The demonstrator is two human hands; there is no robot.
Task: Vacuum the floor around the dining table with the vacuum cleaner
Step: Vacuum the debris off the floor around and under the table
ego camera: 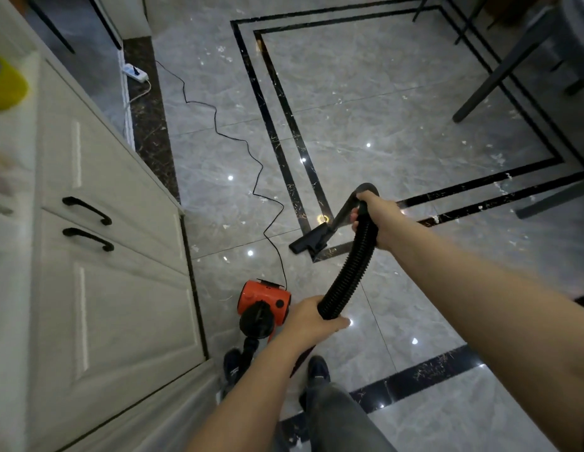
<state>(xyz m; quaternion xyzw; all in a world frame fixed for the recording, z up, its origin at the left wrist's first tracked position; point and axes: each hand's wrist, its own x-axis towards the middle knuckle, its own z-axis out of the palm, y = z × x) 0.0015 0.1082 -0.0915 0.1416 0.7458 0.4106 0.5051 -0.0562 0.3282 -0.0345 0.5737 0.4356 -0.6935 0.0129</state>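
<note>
Glossy grey marble floor (398,125) with black inlaid border lines fills the room, with a white cabinet (104,256) along one side. Taking the orange vacuum cleaner (264,300) as landmark: it sits on the floor just beside the cabinet's base, a small barrel body with a black round front. Nearest the camera, two dark shoes (318,370) stand just behind it. The left hand (312,318), right beside it, curls round the lower end of the black ribbed hose (352,275). Farther out, the right hand (378,220) clenches the hose's upper end where it meets the bent wand (344,212). Beyond, the flat black nozzle (308,243) rests on the border lines. A thin black cord (238,141) snakes from the vacuum away to a white power strip (135,72). Farthest off, grey furniture legs (499,73) are cut off by the frame edge; the hose's run under the left forearm is hidden.
</note>
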